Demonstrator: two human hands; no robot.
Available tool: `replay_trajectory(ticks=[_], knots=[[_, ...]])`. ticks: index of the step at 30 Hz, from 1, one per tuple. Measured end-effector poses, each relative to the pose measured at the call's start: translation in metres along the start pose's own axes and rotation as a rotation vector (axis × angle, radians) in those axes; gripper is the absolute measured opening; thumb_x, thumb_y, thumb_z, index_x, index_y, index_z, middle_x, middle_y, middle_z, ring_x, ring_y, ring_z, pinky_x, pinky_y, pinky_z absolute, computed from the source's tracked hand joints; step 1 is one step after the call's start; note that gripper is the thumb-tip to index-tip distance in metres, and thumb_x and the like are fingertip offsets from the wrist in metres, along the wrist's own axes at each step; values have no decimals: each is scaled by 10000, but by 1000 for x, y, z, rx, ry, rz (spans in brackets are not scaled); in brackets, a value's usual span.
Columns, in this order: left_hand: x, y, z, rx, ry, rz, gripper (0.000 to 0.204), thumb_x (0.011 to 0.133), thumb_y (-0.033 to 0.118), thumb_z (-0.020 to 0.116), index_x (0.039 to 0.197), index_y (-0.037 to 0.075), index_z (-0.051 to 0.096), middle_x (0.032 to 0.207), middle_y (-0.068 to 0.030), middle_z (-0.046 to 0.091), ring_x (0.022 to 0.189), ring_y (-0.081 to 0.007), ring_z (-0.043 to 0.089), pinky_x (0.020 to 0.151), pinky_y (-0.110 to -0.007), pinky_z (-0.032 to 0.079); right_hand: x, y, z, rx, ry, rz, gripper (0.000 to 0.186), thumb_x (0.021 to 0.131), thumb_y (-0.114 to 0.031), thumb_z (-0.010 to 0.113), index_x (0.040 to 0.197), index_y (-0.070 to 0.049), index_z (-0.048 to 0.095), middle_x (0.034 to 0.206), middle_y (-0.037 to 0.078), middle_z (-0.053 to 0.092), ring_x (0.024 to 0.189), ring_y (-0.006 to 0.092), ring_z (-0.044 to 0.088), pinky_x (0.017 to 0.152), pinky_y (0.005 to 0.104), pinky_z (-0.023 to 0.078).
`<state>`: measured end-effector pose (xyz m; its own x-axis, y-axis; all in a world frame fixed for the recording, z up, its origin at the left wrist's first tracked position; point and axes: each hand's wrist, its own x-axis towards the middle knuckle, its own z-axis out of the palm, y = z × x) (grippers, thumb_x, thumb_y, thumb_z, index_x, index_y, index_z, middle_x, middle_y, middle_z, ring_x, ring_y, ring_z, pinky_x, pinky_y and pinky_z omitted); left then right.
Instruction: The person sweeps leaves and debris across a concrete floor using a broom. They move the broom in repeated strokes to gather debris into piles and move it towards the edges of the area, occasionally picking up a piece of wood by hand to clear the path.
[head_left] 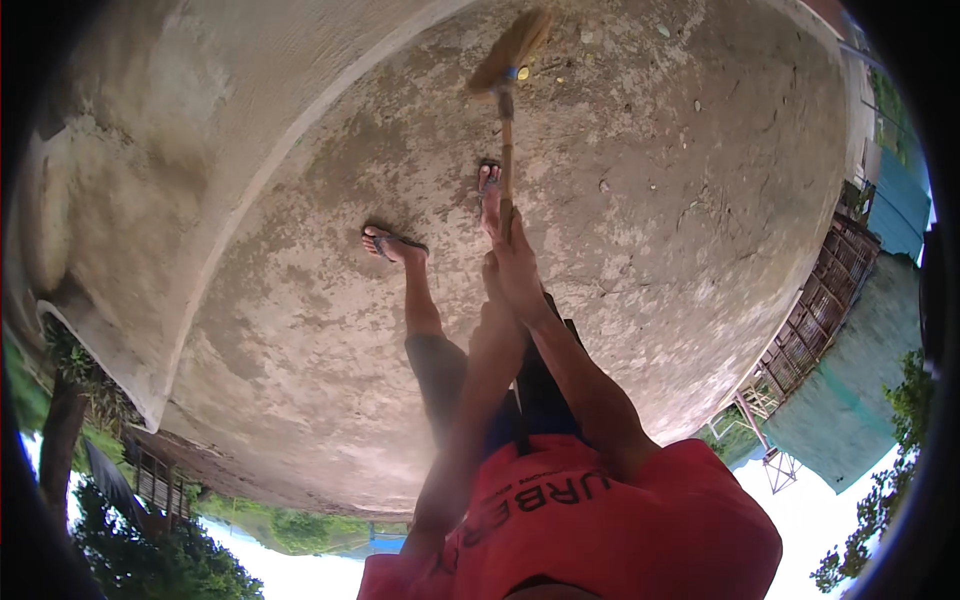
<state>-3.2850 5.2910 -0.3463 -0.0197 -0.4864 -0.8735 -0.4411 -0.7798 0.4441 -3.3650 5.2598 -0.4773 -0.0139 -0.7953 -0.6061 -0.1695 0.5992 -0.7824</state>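
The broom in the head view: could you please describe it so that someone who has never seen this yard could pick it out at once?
Start from the wide, stained concrete ground that fills the view. Both hands, the right hand and the left hand, grip a thin wooden stick, which leads to the broom with its fan of straw-coloured bristles. Nothing else on the concrete is long and handled.

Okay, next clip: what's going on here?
A person in a red shirt stands on a rough concrete yard and holds a broom by its long wooden handle. Both hands are on the handle, the right hand higher up the stick and the left hand right beside it. The straw broom head rests on the ground ahead of the sandalled feet. Small bits of debris lie near the bristles.
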Motion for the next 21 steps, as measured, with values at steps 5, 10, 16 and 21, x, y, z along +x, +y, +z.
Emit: replay_trajectory(ticks=[5,10,16,21], knots=[[34,-19,-7,-136,26,-172,652,958,236,434,1448,24,59,1243,-298,531,1024,-387,606,840,-447,503,-6,20,74,291,-385,414,564,911,-183,565,1432,-68,383,772,52,568,655,114,543,590,266,471],[156,0,79,-32,121,307,788,907,141,455,1421,-33,-117,1101,-355,576,972,-481,618,798,-499,514,103,100,-50,173,-74,415,454,860,-216,610,1296,-104,549,834,100,654,682,151,609,612,313,507],[192,27,191,221,-85,333,642,891,147,467,1428,-85,203,798,-280,641,689,-425,642,606,-536,482,108,71,-182,-245,353,290,598,877,-204,519,1425,-50,335,1076,270,616,897,385,639,753,453,499],[43,16,121,329,188,645,627,921,189,463,1434,-48,188,890,-265,637,741,-441,624,651,-477,475,-21,2,-134,-244,271,257,680,914,-205,464,1486,3,160,919,211,602,685,221,606,610,350,486]])
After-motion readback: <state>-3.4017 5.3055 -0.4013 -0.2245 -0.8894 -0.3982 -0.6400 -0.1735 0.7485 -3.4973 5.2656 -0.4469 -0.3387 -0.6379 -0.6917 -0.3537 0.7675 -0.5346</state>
